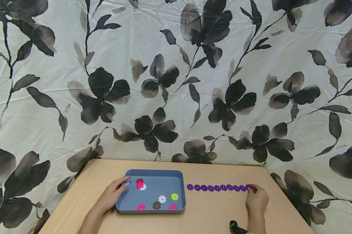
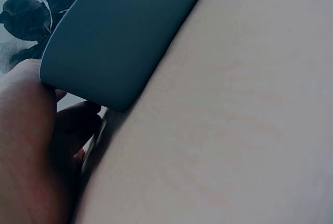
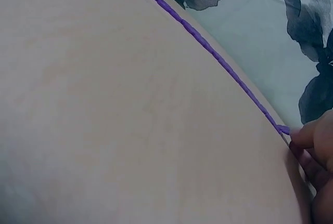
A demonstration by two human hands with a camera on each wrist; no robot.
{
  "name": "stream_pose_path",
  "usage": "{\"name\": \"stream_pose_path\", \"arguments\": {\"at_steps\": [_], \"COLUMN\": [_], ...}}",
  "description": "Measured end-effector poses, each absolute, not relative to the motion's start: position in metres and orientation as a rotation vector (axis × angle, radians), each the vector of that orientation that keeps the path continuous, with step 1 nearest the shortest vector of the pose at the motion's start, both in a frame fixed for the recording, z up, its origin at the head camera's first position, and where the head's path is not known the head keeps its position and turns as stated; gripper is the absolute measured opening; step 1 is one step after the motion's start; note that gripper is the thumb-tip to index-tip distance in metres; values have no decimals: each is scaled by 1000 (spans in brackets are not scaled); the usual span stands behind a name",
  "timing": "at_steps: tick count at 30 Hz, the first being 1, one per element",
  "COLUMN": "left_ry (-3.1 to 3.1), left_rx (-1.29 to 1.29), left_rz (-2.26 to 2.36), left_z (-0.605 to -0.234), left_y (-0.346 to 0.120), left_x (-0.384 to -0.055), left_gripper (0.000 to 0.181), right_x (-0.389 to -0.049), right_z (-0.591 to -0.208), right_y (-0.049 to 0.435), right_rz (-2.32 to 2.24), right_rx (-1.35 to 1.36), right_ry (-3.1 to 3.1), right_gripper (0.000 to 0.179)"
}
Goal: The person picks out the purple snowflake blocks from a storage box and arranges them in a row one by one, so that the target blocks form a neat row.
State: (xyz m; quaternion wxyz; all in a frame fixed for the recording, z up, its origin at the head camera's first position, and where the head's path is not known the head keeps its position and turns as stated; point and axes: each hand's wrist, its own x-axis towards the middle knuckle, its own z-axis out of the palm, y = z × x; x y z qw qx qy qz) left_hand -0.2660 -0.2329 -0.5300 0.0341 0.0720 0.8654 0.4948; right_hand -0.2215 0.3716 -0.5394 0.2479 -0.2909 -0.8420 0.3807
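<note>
A blue-grey tray (image 1: 152, 171) holds several flower-shaped discs in red, pink, white, brown and yellow-green. My left hand (image 1: 113, 193) grips the tray's left edge, thumb at the rim; in the left wrist view the left hand (image 2: 31, 141) is at the tray's side wall (image 2: 114, 37), some fingers in shadow below it. Right of the tray, purple flower-shaped discs (image 1: 217, 188) lie in a long row, overlapping or joined. My right hand (image 1: 257, 198) pinches the purple disc (image 3: 284, 129) at the row's right end, which tilts up slightly from the row.
The tan table (image 1: 208, 211) carries everything. Near its front edge, beside the right forearm, is a black device with a strap (image 1: 236, 227). A white cloth with dark flowers (image 1: 164, 97) hangs behind the table.
</note>
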Motion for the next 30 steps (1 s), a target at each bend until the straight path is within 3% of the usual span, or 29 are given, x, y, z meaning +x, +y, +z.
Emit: {"name": "stream_pose_path", "arguments": {"at_steps": [19, 30], "left_ry": [2655, 2673], "left_rx": [210, 241], "left_rz": [1521, 1542], "left_z": [-530, -526], "left_y": [-233, -236], "left_x": [-265, -265], "left_gripper": [52, 53], "right_x": [-226, -239], "right_z": [-535, -520], "right_y": [368, 316], "right_rz": [1128, 1378], "right_rx": [-752, -570], "right_ry": [-2242, -2239], "right_gripper": [34, 37]}}
